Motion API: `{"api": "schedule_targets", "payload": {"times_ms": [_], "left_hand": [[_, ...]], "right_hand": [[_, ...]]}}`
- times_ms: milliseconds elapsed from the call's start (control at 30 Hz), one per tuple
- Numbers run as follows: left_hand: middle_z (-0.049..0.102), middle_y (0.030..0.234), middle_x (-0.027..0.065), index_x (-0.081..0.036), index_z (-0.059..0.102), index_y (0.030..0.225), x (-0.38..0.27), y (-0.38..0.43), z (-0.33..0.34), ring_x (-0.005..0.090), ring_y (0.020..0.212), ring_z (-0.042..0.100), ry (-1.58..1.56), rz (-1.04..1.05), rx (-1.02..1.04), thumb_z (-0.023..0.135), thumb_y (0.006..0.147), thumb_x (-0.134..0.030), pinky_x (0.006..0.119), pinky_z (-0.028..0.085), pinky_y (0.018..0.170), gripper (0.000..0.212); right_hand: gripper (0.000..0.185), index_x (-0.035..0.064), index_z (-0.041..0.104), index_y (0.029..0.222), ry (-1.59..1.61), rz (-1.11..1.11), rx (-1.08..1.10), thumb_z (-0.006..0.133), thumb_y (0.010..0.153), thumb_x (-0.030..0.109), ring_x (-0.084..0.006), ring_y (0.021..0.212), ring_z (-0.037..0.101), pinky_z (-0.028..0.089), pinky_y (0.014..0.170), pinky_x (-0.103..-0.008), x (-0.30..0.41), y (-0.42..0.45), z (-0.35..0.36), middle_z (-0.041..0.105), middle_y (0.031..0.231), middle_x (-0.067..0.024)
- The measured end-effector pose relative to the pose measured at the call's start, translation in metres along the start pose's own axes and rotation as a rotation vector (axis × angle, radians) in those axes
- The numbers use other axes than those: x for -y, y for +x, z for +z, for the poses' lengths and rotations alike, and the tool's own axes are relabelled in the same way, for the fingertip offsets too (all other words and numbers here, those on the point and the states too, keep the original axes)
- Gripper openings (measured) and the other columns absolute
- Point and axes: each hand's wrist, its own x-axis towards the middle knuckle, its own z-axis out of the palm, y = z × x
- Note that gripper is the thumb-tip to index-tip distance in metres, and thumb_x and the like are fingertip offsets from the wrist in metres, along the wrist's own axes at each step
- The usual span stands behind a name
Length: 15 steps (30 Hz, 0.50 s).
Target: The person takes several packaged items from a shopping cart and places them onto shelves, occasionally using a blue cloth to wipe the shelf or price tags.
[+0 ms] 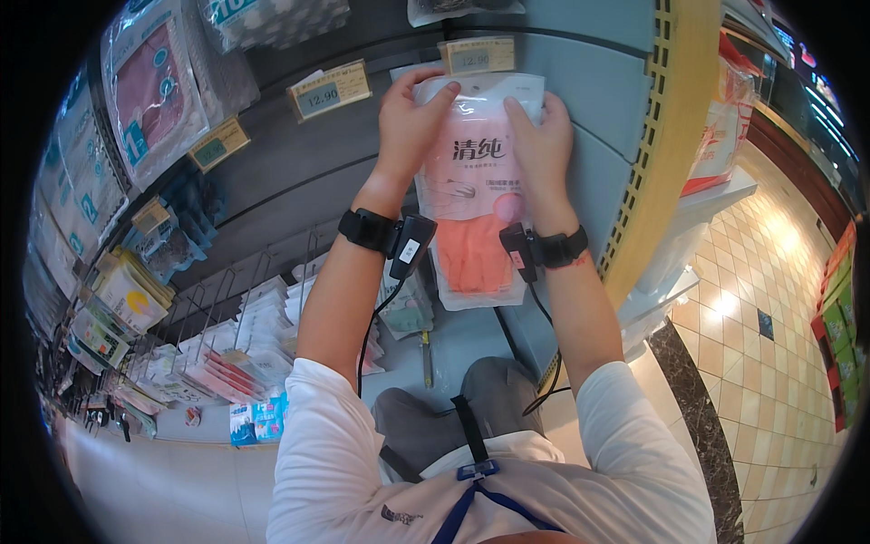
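Observation:
A packet of household gloves (469, 183) hangs upright before me, its front bearing printed writing. Orange-pink gloves show through the clear lower part. My left hand (413, 119) grips its upper left corner, thumb across the front. On the opposite side, my right hand (542, 139) holds the upper right edge with the thumb in front. The hook, if any, behind the packet is hidden. Just above its top edge sits a price tag (476, 56). Each wrist wears a black strap with a small cabled device.
Large bagged goods (153, 95) hang at the upper left, with another price tag (329, 90) beside them. Several white packets (265, 326) hang on wire hooks lower left. A yellow perforated shelf upright (652, 156) stands to the right. Green boxes (839, 340) are stacked across the tiled floor (727, 394).

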Motion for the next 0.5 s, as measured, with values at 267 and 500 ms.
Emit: {"api": "schedule_targets", "payload": {"times_ms": [267,500], "left_hand": [[0.064,0.086,0.0066,0.002,0.061,0.095,-0.011,0.02,0.006,0.0092,0.074,0.058,0.227,0.112,0.017,0.076,0.072,-0.014,0.022,0.048,0.066,0.033],[0.064,0.081,0.0082,0.002,0.064,0.088,0.007,0.023,0.008,0.0114,0.07,0.059,0.095,-0.043,-0.111,0.077,0.068,-0.017,0.025,0.048,0.061,0.031]], "right_hand": [[0.034,-0.0077,0.056,0.1,-0.064,-0.1,-0.024,0.066,0.079,0.016,-0.0259,0.081,0.063,0.048,0.074,-0.0336,0.019,0.014,0.006,0.064,0.089,-0.0187],[0.033,-0.0053,0.056,0.101,-0.206,-0.164,-0.082,0.063,0.08,0.018,-0.0317,0.086,0.063,0.048,0.077,-0.0371,0.011,0.022,0.016,0.064,0.093,-0.0203]]}}
